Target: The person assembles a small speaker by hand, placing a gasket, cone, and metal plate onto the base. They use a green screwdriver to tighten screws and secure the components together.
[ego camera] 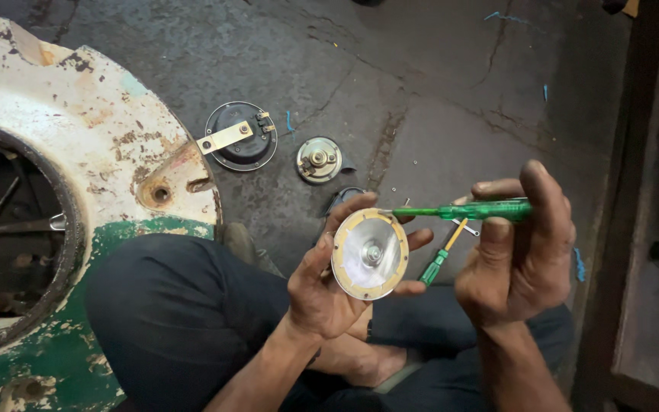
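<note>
Around a round metal disc (370,253), left hand (322,286) closed

A round metal disc (370,254) with a tan rim ring is gripped in the left hand (329,282), its shiny face turned upward. A green-handled screwdriver (467,210) is held level in the right hand (520,252), its tip set at the disc's upper edge. A second, smaller green screwdriver (440,259) lies on the cracked concrete floor (436,99). A black horn housing with a bracket (239,137) and a small metal part (319,160), possibly a coil assembly, are set apart on the floor beside a rusted white-and-green casing (78,152).
</note>
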